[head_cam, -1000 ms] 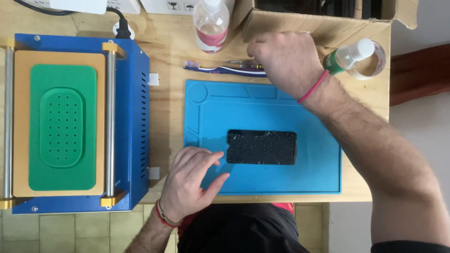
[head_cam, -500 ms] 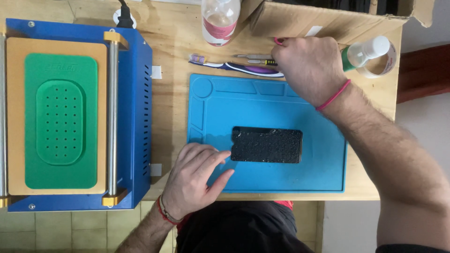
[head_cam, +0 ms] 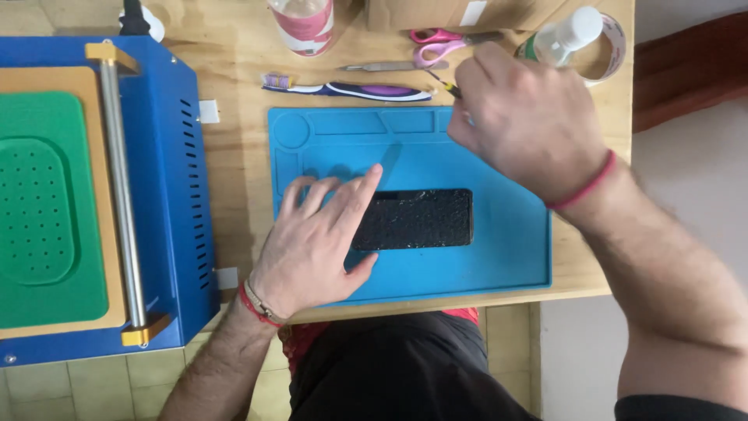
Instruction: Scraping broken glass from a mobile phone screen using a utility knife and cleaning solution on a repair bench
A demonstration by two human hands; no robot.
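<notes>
Resting flat on the blue mat (head_cam: pixel 499 257), the left hand (head_cam: pixel 315 245) lay with its fingers spread open, the thumb and palm against the left end of the black phone (head_cam: pixel 417 219) and the forefinger stretched over its top left corner. The phone lay lengthwise near the middle of the mat, its cracked, speckled face up. Above and to the right, the right hand (head_cam: pixel 526 121) hovered over the mat's upper right corner, fingers curled shut around a thin tool (head_cam: pixel 446 84) whose dark tip stuck out toward the top edge of the mat; what kind of tool it was could not be told. Just beyond the mat on the wooden table (head_cam: pixel 234 156) lay a toothbrush (head_cam: pixel 351 88), with tweezers (head_cam: pixel 382 67) and pink scissors (head_cam: pixel 436 43) past it. A clear bottle (head_cam: pixel 565 35) and a tape roll (head_cam: pixel 612 51) stood near the right hand. A blue machine (head_cam: pixel 167 195) with a green pad (head_cam: pixel 39 210) sat left of the mat, well apart from the phone.
</notes>
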